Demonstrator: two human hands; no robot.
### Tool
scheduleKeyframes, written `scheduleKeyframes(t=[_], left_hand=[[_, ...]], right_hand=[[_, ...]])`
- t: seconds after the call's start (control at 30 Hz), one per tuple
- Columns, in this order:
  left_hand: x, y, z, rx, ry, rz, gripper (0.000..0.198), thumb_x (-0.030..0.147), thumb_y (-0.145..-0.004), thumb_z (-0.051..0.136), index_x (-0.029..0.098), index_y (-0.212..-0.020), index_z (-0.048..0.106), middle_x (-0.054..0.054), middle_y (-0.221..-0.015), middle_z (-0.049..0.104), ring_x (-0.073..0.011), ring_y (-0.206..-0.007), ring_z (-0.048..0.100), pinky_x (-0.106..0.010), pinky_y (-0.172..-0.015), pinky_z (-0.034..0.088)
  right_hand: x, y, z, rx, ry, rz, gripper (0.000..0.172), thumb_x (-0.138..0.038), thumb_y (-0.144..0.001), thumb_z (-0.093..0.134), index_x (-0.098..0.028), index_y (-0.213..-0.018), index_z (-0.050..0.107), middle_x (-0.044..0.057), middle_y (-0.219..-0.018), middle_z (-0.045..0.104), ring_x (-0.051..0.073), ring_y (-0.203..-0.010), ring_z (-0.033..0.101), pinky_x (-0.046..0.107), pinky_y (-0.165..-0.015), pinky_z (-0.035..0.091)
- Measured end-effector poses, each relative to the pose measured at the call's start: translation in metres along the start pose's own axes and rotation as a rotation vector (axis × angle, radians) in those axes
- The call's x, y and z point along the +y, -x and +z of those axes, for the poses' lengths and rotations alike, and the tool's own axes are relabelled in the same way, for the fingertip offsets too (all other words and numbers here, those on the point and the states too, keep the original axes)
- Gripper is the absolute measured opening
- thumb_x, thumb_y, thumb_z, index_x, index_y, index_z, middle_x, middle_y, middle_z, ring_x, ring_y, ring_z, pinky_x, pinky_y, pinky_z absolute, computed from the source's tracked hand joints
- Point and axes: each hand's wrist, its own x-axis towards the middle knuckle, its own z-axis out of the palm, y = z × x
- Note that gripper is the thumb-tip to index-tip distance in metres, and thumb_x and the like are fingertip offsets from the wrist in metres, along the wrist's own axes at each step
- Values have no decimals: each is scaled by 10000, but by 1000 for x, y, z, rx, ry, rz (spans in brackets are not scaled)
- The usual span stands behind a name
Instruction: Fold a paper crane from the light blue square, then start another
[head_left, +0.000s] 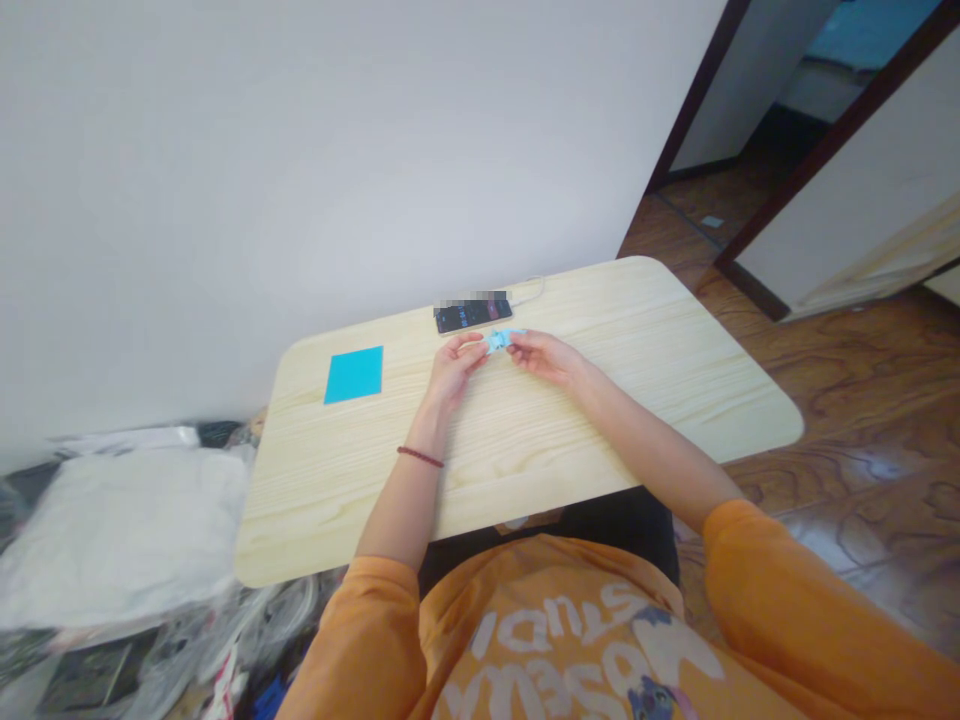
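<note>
A small piece of folded light-blue paper point(498, 341) is held between my two hands, above the middle of the table and just in front of the phone. My left hand point(454, 366) pinches its left end between thumb and fingers. At the right end, the fingertips of my right hand point(546, 356) close on the same paper. Its exact folds are too small to make out. To the left of my hands, a square stack of blue paper point(354, 375) lies flat on the wood.
The pale wooden table point(345, 490) has rounded corners and stands against a white wall point(322, 160). A phone point(474, 313) with a lit screen and a white cable point(534, 290) lies near the back edge. Bags and a white bundle point(135, 530) fill the floor at left.
</note>
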Motion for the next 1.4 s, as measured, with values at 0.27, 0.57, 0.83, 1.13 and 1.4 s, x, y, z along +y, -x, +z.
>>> scheduleKeyframes(t=[0.27, 0.57, 0.83, 1.13, 1.4], left_hand=[[-2, -3, 0, -76, 98, 9, 402, 228, -492, 855, 162, -779, 580, 42, -658, 662, -59, -621, 610, -175, -659, 475], [-4, -4, -2, -115, 118, -22, 361, 201, -528, 838, 167, -766, 568, 51, -631, 635, -49, -584, 593, -161, -636, 474], [-4, -3, -4, -131, 169, -64, 371, 178, -506, 849, 165, -713, 542, 72, -578, 591, -35, -533, 580, -124, -572, 479], [-1, -3, -2, -101, 195, -68, 420, 142, -459, 860, 158, -614, 470, 109, -476, 478, -12, -450, 521, -99, -523, 466], [5, -6, -13, -137, 39, -65, 455, 243, -455, 867, 160, -835, 632, 25, -614, 664, -82, -566, 625, -179, -612, 506]], right_hand=[[1, 2, 0, -163, -112, 136, 184, -54, -874, 491, -138, -711, 500, -84, -501, 432, -12, -352, 326, 80, -318, 233], [-3, 9, 3, -155, -184, 189, 302, -78, -966, 274, -121, -746, 476, -50, -586, 548, -48, -271, 210, 80, -271, 159], [-3, 10, 2, -211, -163, 241, 327, -99, -979, 229, -135, -767, 476, -64, -548, 526, -37, -250, 193, 82, -264, 153], [-4, 5, -4, -289, -174, 268, 364, -111, -990, 147, -141, -796, 453, -57, -571, 559, -31, -238, 201, 84, -258, 159], [-11, 7, -7, -226, -142, 239, 290, -121, -976, 260, -148, -774, 466, -66, -565, 535, -29, -260, 180, 92, -277, 146]])
